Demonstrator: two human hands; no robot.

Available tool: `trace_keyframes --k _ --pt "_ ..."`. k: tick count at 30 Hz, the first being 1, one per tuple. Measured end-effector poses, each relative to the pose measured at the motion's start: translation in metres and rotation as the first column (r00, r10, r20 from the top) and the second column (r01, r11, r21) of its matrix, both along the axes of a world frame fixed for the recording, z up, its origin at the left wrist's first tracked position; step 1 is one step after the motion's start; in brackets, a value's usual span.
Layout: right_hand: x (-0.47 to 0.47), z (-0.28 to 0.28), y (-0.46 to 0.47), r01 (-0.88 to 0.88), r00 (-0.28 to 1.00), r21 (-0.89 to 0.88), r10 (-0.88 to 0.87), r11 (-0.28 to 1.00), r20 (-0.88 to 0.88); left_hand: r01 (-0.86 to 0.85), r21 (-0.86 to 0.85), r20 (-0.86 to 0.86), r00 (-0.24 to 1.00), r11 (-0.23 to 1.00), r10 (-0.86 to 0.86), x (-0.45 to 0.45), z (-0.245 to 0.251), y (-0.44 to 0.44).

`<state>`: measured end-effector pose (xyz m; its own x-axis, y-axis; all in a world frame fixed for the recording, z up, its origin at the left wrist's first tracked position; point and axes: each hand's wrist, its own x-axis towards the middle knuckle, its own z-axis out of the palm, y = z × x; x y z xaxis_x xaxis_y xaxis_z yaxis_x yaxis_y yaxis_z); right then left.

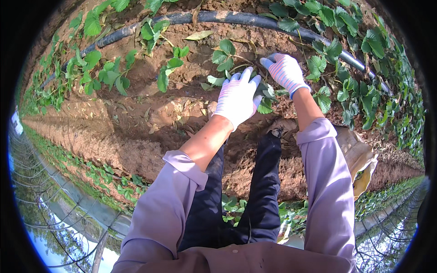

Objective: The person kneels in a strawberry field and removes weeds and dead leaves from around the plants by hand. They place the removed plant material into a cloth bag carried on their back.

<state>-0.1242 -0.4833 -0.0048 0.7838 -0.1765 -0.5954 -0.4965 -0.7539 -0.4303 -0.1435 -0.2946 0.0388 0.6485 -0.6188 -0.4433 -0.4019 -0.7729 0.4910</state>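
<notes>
A strawberry plant [226,56] with green leaflets grows from the brown soil before me. My left hand [237,95], in a striped knit glove, lies over its leaves with fingers stretched forward and slightly apart. The palm side is hidden, so I cannot tell whether it pinches a stem. To the right, my right hand [284,72] wears a matching glove. Its bent fingertips are beside the stems at the plant's crown; whether anything is between them is not visible. Darker leaves [266,97] show between the two hands.
Beyond my hands, a black irrigation pipe [235,17] curves across the soil bed. More strawberry plants [114,75] stand left and right. A pale sack [353,150] stands by my right forearm. My legs [264,177] straddle the furrow side; hoop frames [68,225] rise behind.
</notes>
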Motion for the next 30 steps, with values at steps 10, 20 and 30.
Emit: trace_keyframes --k 10,20,30 --pt "0.037 -0.009 -0.001 -0.387 0.919 -0.141 0.369 0.911 -0.141 -0.056 -0.053 -0.024 0.998 0.997 0.054 -0.005 -0.006 0.005" --pt "0.080 -0.006 0.016 -0.523 0.786 -0.363 0.601 0.771 0.145 -0.017 0.045 -0.030 0.999 0.999 0.019 -0.012 -0.005 -0.004" --pt "0.057 -0.005 0.024 -0.508 0.856 -0.122 0.515 0.853 0.038 -0.049 0.055 -0.059 0.997 0.997 0.052 -0.015 -0.002 -0.006"
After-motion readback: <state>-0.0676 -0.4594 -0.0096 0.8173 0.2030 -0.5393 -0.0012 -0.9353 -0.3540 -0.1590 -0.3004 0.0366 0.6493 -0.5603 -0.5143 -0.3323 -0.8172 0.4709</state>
